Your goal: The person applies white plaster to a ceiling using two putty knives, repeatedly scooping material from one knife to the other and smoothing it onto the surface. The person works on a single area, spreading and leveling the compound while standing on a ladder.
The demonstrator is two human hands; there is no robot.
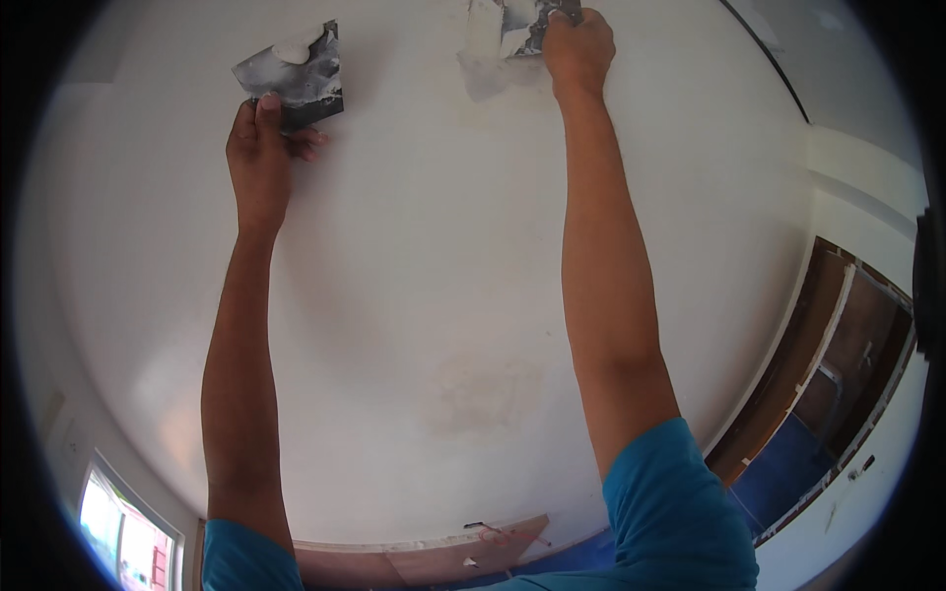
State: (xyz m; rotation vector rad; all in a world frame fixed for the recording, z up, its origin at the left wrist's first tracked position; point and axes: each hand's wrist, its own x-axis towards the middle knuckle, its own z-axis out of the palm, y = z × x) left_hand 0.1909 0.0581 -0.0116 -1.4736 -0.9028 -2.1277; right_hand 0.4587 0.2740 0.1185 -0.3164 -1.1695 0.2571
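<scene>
Both my arms reach up toward a white painted surface [424, 256]. At the upper left, my left hand [261, 167] grips a dark, flat putty knife [305, 84] by its lower edge, thumb on top. A lump of white filler [293, 49] lies on that blade, and smears cover the rest. My right hand [579, 54] is closed round a second putty knife [522, 30] at the top edge, its blade streaked with white. This blade is at a damp-looking filler patch [483, 79] on the surface; whether it touches I cannot tell. The upper part of that knife is partly cut off.
A faint beige patch [483, 394] marks the surface lower down. On the right stands an opening with a brown wooden frame [838, 286]. A bright window [123, 532] is at the lower left. Brown boards [434, 561] with a small tool lie at the bottom.
</scene>
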